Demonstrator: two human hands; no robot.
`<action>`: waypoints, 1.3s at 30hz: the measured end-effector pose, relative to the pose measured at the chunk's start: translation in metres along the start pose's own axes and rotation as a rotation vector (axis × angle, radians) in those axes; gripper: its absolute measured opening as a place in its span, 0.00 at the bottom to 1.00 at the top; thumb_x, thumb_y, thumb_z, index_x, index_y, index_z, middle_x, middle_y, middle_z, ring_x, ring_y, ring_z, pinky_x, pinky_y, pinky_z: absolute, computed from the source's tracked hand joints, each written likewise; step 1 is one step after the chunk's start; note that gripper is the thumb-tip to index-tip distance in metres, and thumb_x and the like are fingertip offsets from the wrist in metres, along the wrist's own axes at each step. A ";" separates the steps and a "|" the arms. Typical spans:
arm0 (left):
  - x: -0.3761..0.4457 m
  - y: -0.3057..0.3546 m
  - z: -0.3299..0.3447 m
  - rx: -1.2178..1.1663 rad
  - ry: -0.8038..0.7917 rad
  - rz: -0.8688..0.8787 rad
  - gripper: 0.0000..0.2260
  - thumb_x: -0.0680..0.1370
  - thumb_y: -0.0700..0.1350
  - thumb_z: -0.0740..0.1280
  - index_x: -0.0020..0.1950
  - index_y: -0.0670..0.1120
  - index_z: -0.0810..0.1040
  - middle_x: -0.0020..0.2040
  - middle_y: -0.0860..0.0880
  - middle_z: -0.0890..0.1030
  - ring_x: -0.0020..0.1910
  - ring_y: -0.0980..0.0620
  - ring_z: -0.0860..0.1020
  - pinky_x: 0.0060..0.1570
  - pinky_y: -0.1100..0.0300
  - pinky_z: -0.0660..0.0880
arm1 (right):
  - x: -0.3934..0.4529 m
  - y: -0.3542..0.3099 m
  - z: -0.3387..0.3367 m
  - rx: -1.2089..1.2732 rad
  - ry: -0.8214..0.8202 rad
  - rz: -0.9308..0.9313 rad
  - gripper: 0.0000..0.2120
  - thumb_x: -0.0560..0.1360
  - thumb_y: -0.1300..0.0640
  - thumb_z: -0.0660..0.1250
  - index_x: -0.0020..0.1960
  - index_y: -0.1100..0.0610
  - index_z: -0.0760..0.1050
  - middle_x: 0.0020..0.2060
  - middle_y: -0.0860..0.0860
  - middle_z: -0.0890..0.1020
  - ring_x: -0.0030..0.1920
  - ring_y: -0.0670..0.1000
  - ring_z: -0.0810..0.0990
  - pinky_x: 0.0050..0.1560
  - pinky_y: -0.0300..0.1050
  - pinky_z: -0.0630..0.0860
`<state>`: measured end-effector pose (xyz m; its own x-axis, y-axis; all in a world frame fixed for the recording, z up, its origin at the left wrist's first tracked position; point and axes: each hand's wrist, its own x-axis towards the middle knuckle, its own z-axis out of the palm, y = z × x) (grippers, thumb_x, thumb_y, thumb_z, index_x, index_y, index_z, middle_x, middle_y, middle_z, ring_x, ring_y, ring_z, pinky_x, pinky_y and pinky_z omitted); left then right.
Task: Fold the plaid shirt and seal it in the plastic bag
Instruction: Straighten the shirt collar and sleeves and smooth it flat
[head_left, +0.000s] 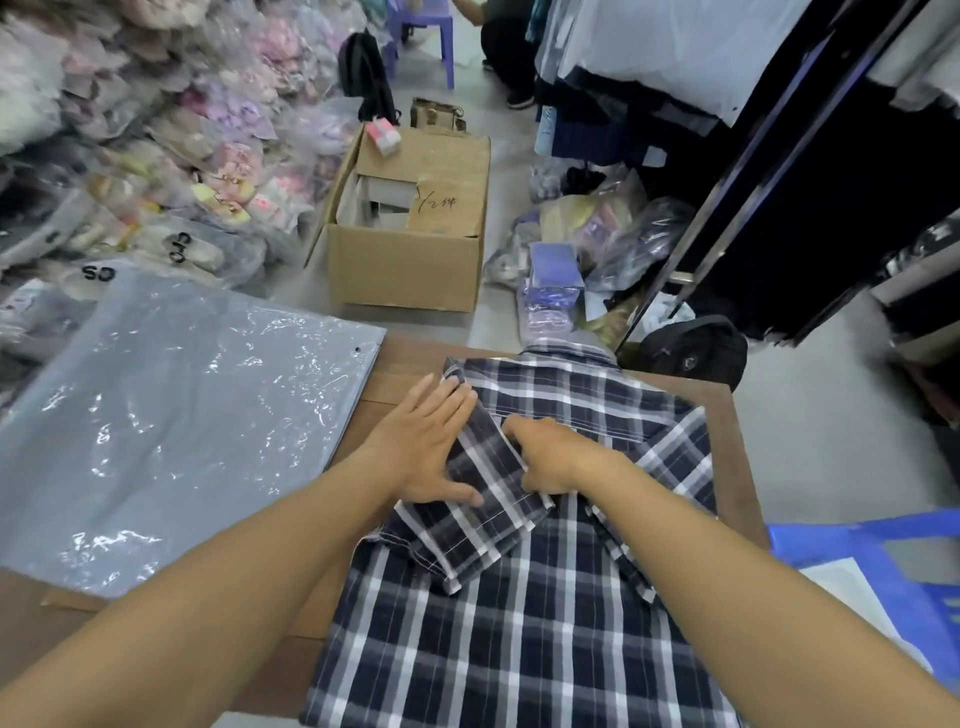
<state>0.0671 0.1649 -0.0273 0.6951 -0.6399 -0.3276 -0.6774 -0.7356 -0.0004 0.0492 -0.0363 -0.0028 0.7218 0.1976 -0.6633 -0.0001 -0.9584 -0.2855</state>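
The navy-and-white plaid shirt (498, 639) lies back side up on a brown cardboard-covered table (730, 467), collar at the far edge. Its left side and short sleeve are folded inward over the back. My left hand (426, 447) lies flat, fingers spread, pressing the folded left edge. My right hand (550, 457) has its fingers curled into the folded sleeve near the middle of the shirt, pinching the cloth. A stack of clear plastic bags (176, 431) lies flat on the table to the left, beside my left forearm.
An open cardboard box (410, 234) stands on the floor beyond the table. Bagged goods are piled along the left (156, 156). A black clothes rack (753, 197) with hanging garments is at right, a black backpack (691, 353) below it. A blue plastic stool (872, 587) is near right.
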 end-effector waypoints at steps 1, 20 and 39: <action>0.003 -0.004 0.004 -0.006 -0.074 -0.013 0.60 0.65 0.83 0.47 0.78 0.41 0.32 0.79 0.45 0.31 0.77 0.45 0.30 0.77 0.44 0.35 | 0.001 0.002 0.001 0.027 0.014 0.009 0.24 0.74 0.65 0.70 0.66 0.52 0.67 0.53 0.55 0.77 0.51 0.57 0.80 0.50 0.54 0.81; 0.038 -0.018 -0.031 -0.600 0.302 -0.499 0.24 0.80 0.54 0.65 0.70 0.42 0.68 0.68 0.41 0.70 0.68 0.40 0.68 0.67 0.46 0.67 | -0.067 0.173 -0.005 0.545 0.716 0.536 0.16 0.76 0.56 0.69 0.63 0.56 0.76 0.61 0.57 0.78 0.59 0.59 0.79 0.60 0.54 0.77; 0.063 -0.063 -0.101 -1.222 0.269 -0.618 0.05 0.79 0.35 0.67 0.48 0.42 0.72 0.35 0.45 0.76 0.19 0.58 0.77 0.18 0.68 0.71 | -0.063 0.165 -0.070 0.976 0.746 0.429 0.09 0.76 0.60 0.69 0.38 0.59 0.82 0.22 0.46 0.76 0.27 0.50 0.71 0.29 0.41 0.67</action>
<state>0.1779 0.1490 0.0477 0.9196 -0.0644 -0.3875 0.2920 -0.5477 0.7841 0.0522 -0.2216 0.0402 0.7469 -0.5495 -0.3743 -0.5981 -0.3094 -0.7393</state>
